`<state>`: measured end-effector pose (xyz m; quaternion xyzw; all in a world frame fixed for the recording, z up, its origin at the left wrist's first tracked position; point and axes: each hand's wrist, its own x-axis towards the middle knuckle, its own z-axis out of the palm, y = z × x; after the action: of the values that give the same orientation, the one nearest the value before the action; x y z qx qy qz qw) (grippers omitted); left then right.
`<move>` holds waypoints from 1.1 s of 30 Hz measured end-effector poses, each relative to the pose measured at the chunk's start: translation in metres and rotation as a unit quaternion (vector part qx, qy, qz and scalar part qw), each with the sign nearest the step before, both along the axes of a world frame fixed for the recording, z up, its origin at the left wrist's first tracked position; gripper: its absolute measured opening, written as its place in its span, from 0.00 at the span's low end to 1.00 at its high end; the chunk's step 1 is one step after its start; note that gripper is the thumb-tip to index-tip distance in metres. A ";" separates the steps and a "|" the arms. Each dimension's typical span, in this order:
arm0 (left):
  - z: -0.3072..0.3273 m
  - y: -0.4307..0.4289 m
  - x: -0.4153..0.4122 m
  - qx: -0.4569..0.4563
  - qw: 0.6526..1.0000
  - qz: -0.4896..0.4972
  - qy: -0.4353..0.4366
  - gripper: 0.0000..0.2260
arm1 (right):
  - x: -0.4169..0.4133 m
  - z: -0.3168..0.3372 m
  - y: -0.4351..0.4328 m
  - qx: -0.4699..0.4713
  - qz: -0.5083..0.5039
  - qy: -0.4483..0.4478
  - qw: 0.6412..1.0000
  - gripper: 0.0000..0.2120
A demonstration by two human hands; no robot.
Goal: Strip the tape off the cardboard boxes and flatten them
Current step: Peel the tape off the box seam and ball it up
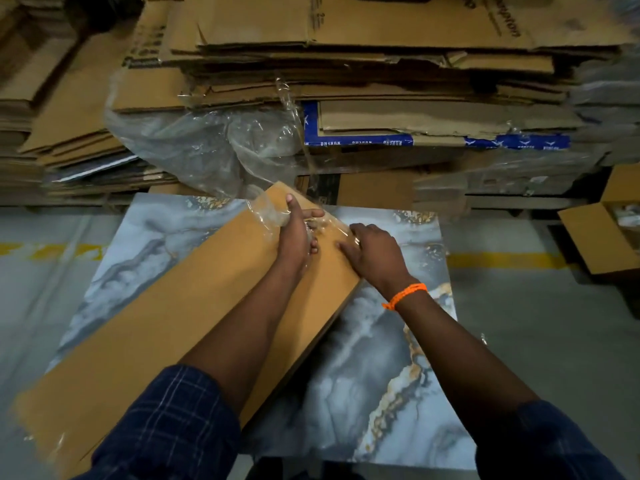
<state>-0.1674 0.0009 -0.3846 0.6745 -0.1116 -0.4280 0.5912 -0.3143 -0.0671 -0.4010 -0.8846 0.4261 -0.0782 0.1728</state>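
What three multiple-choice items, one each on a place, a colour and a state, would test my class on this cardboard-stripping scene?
1. Where does the flattened cardboard box lie?
A. on the marble-patterned tabletop
B. on the grey floor
C. on top of the cardboard stack

2. What colour is the wristband on the right wrist?
A. blue
B. orange
C. green

3. What state is the clear tape at the box's far end in?
A. stuck down flat
B. partly lifted, in the grip of the left hand
C. rolled into a ball on the floor

Answers:
1 A: the box rests diagonally across the tabletop.
2 B: the band shows bright orange.
3 B: the tape wrinkles up off the box around the left hand, while the right hand rests on the box.
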 end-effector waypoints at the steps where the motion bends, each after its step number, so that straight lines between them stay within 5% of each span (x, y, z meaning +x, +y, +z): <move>1: 0.001 0.001 -0.003 0.001 1.000 0.005 -0.003 0.36 | 0.002 -0.002 -0.002 -0.025 0.005 0.025 0.999 0.13; 3: 0.001 0.004 -0.007 0.008 1.000 0.008 -0.010 0.35 | -0.001 -0.002 -0.010 -0.047 0.017 0.063 0.997 0.08; 6: -0.003 0.010 -0.015 0.012 0.999 -0.002 -0.031 0.33 | -0.014 -0.004 -0.015 0.021 -0.035 -0.037 0.999 0.12; 8: -0.006 0.015 -0.020 0.009 0.999 -0.011 -0.042 0.32 | -0.022 0.001 -0.015 0.166 -0.089 -0.061 0.980 0.26; 11: -0.010 0.020 -0.022 0.012 0.998 -0.028 -0.056 0.32 | -0.040 0.010 -0.019 0.374 -0.116 -0.096 0.915 0.17; 15: -0.007 0.021 -0.027 0.023 0.993 -0.059 -0.098 0.30 | -0.055 0.014 -0.027 0.388 -0.115 -0.190 0.894 0.05; 20: -0.019 0.029 -0.036 0.056 0.988 -0.077 -0.126 0.32 | -0.061 0.007 -0.038 0.494 -0.184 -0.179 0.831 0.06; 26: -0.026 0.037 -0.048 0.077 0.979 -0.112 -0.151 0.27 | -0.061 0.014 -0.037 0.472 -0.126 -0.077 0.869 0.06; 30: -0.025 0.036 -0.054 0.080 0.974 -0.143 -0.157 0.25 | -0.092 0.006 -0.016 0.447 -0.064 -0.173 0.875 0.10; 33: -0.030 0.033 -0.059 0.048 0.913 -0.182 -0.362 0.18 | -0.116 -0.007 0.001 0.435 -0.086 -0.271 0.854 0.15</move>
<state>-0.2263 0.0339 -0.4150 0.7788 -0.4182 -0.2591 0.3891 -0.4303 -0.0663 -0.4075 -0.6225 0.4276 -0.1360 0.6413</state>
